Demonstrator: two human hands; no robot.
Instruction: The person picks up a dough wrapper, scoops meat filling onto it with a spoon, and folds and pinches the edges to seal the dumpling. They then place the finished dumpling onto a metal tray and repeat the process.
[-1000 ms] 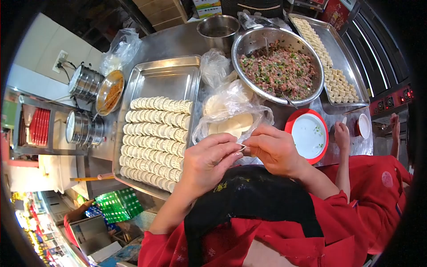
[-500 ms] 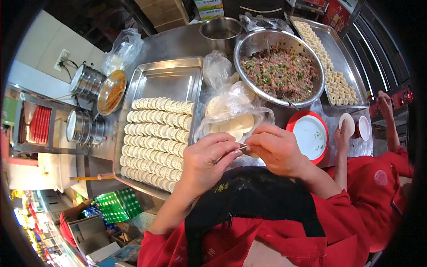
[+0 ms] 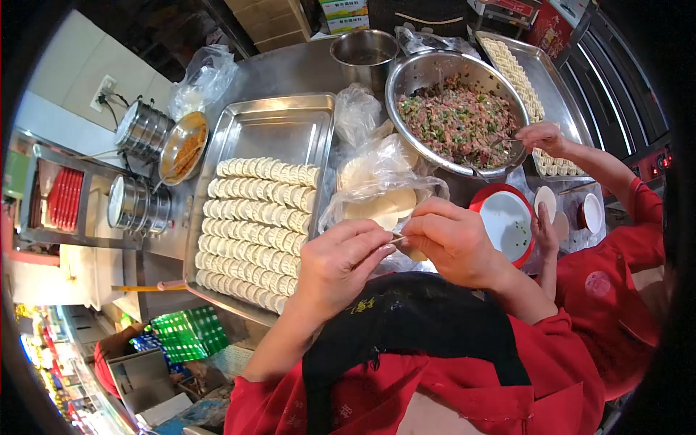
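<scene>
Steel counter [image 3: 290, 69] — both hands, left hand [image 3: 338, 264] and right hand [image 3: 453, 243], pinch a dumpling [image 3: 415, 254].

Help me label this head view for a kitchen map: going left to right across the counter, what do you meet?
Stacked steamers → tray of folded dumplings → bag of wrappers → bowl of minced filling → co-worker's hand over the far tray.

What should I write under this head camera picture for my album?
Two hands, left hand and right hand, pinch a dumpling beside a tray of dumplings.
</scene>
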